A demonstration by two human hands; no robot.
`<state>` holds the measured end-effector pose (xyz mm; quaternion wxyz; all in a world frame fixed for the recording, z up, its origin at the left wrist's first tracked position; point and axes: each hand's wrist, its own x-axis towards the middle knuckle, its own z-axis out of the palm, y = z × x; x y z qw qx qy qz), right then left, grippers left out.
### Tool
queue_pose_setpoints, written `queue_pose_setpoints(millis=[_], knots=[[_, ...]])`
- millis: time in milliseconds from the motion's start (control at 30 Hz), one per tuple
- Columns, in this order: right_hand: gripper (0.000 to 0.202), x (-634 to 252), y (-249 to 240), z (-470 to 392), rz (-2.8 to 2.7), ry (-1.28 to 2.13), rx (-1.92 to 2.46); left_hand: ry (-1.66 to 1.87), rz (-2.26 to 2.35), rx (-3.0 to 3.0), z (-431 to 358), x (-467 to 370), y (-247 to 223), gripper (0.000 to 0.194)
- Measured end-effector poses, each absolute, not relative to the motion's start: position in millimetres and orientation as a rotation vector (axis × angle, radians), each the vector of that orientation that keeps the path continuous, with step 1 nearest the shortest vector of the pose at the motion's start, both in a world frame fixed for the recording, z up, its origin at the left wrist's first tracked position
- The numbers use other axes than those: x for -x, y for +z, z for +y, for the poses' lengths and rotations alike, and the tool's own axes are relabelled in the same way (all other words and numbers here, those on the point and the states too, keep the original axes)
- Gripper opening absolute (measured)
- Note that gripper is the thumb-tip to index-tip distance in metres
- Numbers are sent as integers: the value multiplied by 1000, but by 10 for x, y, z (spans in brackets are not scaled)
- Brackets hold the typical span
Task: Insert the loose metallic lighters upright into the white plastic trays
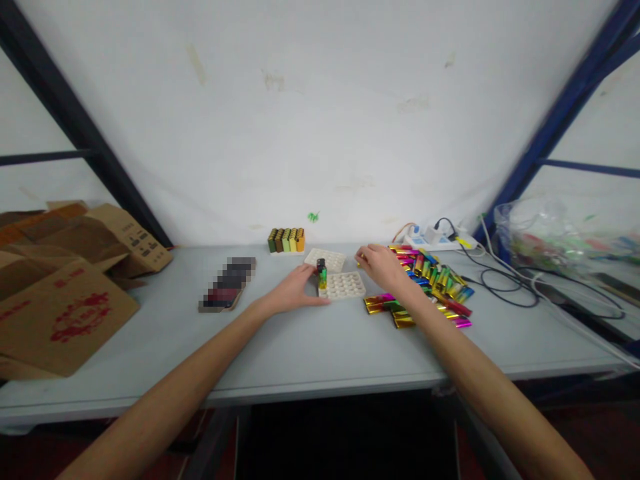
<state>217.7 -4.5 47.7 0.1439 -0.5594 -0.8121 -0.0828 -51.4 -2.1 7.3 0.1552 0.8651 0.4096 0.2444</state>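
Observation:
My left hand (293, 288) rests at the left side of a white tray with rows of holes (345, 287), thumb and fingers spread apart. Next to its fingertips, a shiny green-and-gold lighter (323, 279) with a black top stands upright in the tray's left column. Above the tray's right side, my right hand (383, 263) has its fingers pinched together; a bit of gold shows at the fingertips, seemingly a lighter, mostly hidden. Under and beyond the right wrist lies a loose pile of shiny multicoloured lighters (443, 283).
Behind is a second white holed tray (327, 258). A block of upright lighters (287, 241) stands near the wall. A phone (227, 285) and cardboard boxes (75, 307) lie left. A power strip (435, 239), black cables (505, 287) and a clear plastic bag (530, 233) are right.

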Motion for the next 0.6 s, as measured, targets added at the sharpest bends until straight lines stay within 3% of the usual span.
queue_pose_setpoints(millis=[300, 600], knots=[[24, -2503, 283, 106, -2427, -183, 1856, 684, 1194, -2478, -19, 518, 72, 76], [28, -2345, 419, 63, -2074, -69, 1370, 689, 1167, -2473, -29, 521, 81, 77]])
